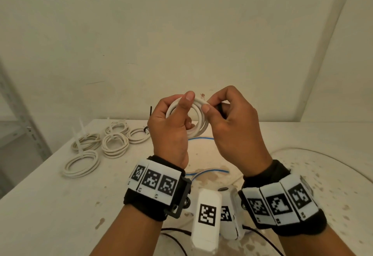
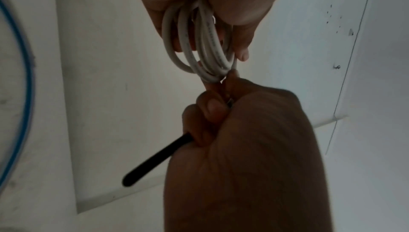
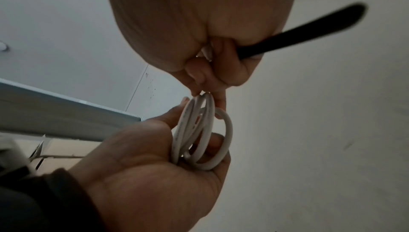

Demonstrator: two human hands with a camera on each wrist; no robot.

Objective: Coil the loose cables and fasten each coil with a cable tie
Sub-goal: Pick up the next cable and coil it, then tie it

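A round coil of white plastic cable (image 1: pixel 196 118) is held above the near table edge, gripped by the curled left hand (image 1: pixel 171 126); its right rim is pinched by the right hand (image 1: pixel 232 122), in which a black cable tie (image 2: pixel 155 160) is also clasped.

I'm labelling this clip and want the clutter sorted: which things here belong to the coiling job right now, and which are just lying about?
In the job:
- white cable coil, gripped by the left hand
- black cable tie, held in the right hand, whose fingertips pinch the coil

Lying about:
- five finished coils on the table
- blue cable
- thin black cords at the near edge
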